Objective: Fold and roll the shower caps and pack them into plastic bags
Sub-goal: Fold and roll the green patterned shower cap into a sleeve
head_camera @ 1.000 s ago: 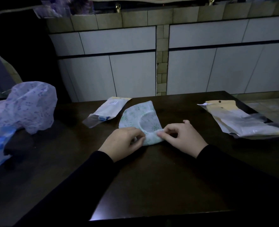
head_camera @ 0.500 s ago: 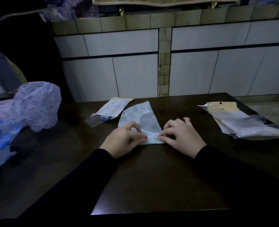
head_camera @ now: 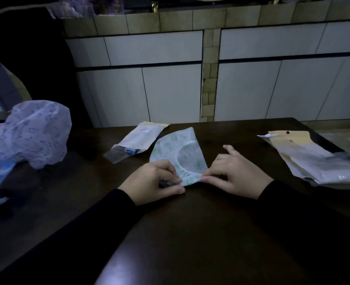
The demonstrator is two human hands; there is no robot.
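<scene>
A folded white shower cap with a green pattern lies flat on the dark table, its narrow end pointing away from me. My left hand pinches the cap's near left corner, fingers curled over it. My right hand pinches the near right corner between thumb and forefinger, the other fingers spread on the table. A packed plastic bag with a blue cap inside lies just left of the green cap. A stack of flat plastic bags with yellow headers lies at the right.
A heap of loose shower caps, purple-patterned on top and blue below, sits at the table's left end. White tiled cabinets stand behind the table. The table's far right corner ends near the bag stack.
Both hands have stayed at the cap's near edge, shifting their pinch on it. My right hand's outer fingers have spread. The camera has drifted slightly.
</scene>
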